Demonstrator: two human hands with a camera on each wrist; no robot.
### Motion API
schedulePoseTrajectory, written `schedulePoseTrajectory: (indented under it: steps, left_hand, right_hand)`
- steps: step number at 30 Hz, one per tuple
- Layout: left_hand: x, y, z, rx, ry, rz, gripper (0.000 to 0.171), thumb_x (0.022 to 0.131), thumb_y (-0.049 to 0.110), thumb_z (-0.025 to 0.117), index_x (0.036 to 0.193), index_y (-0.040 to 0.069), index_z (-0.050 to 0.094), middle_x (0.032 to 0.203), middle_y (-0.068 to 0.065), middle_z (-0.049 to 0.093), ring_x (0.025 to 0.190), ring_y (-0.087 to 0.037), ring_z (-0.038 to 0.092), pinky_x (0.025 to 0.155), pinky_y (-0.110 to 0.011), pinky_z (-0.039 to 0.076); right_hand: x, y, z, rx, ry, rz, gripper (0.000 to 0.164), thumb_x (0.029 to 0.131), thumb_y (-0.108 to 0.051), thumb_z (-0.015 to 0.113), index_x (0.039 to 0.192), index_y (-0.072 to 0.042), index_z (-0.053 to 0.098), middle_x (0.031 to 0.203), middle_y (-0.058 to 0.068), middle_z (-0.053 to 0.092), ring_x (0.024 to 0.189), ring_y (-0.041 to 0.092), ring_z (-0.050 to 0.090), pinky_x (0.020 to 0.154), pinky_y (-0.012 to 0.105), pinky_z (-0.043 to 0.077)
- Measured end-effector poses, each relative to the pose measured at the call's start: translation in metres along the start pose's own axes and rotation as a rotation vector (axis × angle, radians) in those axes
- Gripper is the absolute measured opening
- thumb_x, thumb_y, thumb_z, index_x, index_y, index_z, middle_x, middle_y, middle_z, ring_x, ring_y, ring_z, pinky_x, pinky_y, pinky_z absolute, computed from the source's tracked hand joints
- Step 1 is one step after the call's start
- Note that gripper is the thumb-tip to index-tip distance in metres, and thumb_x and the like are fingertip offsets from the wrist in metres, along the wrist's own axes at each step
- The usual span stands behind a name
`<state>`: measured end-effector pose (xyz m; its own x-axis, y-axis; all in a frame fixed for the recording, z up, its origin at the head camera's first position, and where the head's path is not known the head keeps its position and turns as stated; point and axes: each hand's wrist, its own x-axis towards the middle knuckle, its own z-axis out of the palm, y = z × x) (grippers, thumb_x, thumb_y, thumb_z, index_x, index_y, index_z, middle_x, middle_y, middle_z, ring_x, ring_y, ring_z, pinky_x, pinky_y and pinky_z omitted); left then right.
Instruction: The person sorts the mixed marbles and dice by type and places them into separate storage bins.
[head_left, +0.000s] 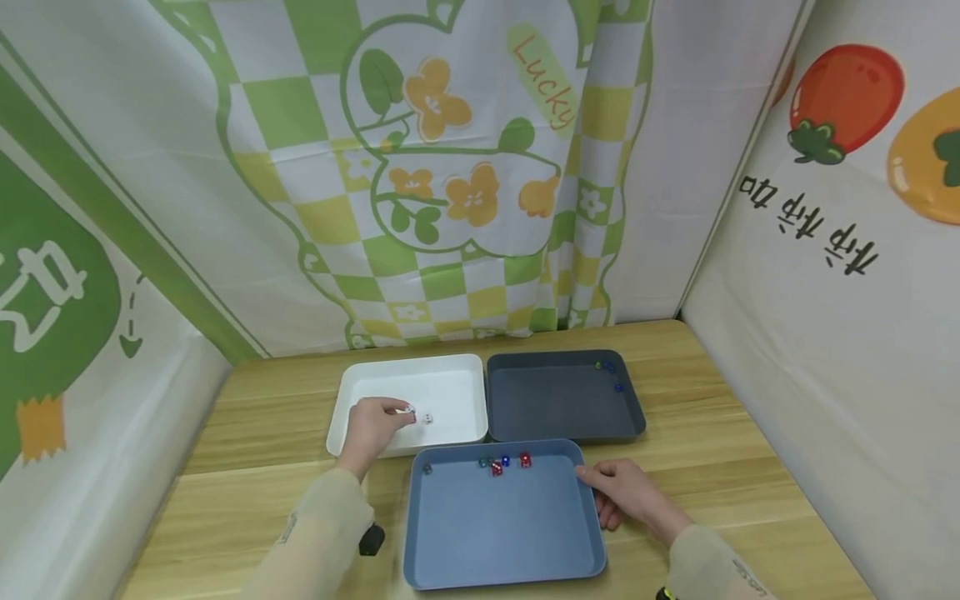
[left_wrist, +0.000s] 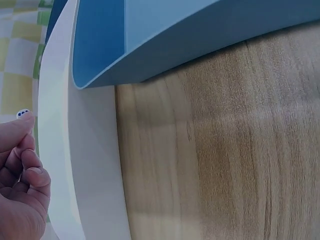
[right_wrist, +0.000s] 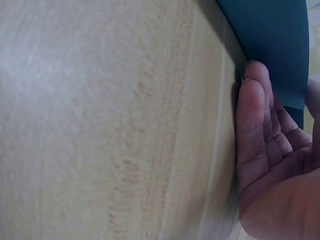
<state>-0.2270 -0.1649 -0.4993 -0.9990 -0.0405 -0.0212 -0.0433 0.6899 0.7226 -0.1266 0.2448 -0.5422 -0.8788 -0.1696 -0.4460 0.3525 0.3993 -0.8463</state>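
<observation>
Over the white tray [head_left: 457, 372], my left hand [head_left: 372, 423] pinches a white die [head_left: 410, 409] between thumb and fingertips; its dark pips show in the left wrist view, where the die [left_wrist: 23, 114] tops the fingertips. Another white die [head_left: 427, 418] lies on that tray's floor beside the fingers. My right hand [head_left: 626, 490] holds the right wall of the blue tray [head_left: 506, 533], its thumb at the rim and its fingers along the outside. In the right wrist view those fingers [right_wrist: 251, 107] lie against the tray's outer wall. Red dice [head_left: 525, 460], a blue die [head_left: 506, 461] and greenish dice [head_left: 483, 462] sit near the blue tray's far wall.
A dark grey tray [head_left: 555, 408] stands behind the blue one, right of the white tray. Small blue dice [head_left: 618, 387] and a yellowish one [head_left: 598, 365] lie in its far right corner. A lone dark die [head_left: 427, 469] is at the blue tray's far left. Curtains [head_left: 465, 292] hang behind the wooden table [head_left: 720, 442].
</observation>
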Motion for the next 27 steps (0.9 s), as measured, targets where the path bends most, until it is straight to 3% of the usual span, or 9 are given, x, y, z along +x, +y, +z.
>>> schedulePoseTrajectory:
  steps: [13, 27]
  left_hand:
    - [0.007, -0.009, 0.000, 0.014, 0.014, -0.057, 0.018, 0.088, 0.013, 0.077, 0.101, 0.001, 0.080, 0.099, -0.015, 0.077, 0.094, -0.028, 0.069, 0.068, -0.030, 0.050]
    - [0.009, -0.024, 0.006, 0.015, -0.002, -0.121, 0.021, 0.087, 0.014, 0.079, 0.102, 0.000, 0.079, 0.109, -0.018, 0.076, 0.110, -0.038, 0.067, 0.086, -0.042, 0.054]
  right_hand:
    - [0.002, 0.000, -0.001, 0.008, -0.004, -0.003, 0.051, 0.098, -0.054, 0.062, 0.087, -0.004, 0.066, 0.065, 0.006, 0.063, 0.049, 0.012, 0.060, 0.047, 0.030, 0.055]
    - [0.001, 0.000, -0.001, 0.006, -0.010, 0.009, 0.051, 0.099, -0.053, 0.061, 0.086, -0.004, 0.067, 0.065, 0.006, 0.064, 0.049, 0.012, 0.060, 0.047, 0.030, 0.055]
